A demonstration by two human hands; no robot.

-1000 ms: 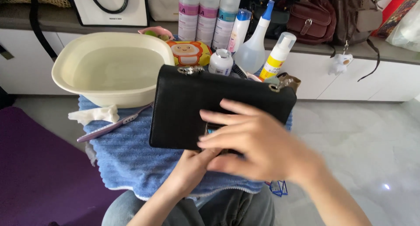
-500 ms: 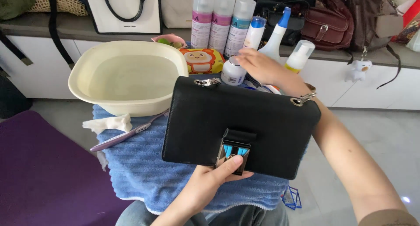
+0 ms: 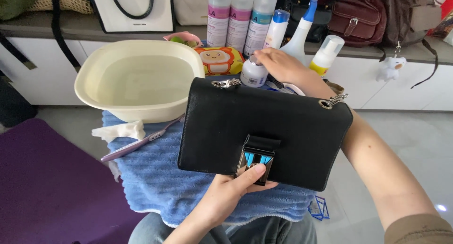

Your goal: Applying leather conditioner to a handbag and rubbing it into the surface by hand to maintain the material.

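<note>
The left hand [image 3: 231, 189] grips the black handbag [image 3: 264, 126] (clasp-side up); the right hand [image 3: 278, 64] grasps a small white bottle [image 3: 253, 73] beyond it.

handbag [image 3: 264, 126] on towel [image 3: 155, 178], basin [image 3: 137, 79] left, bottles [image 3: 240, 17] behind

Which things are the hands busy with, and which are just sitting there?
Busy with:
black bag, held by left hand
small white bottle, under right hand

Just sitting there:
basin of water
toothbrush
blue towel
tall spray cans
brown bag
</note>
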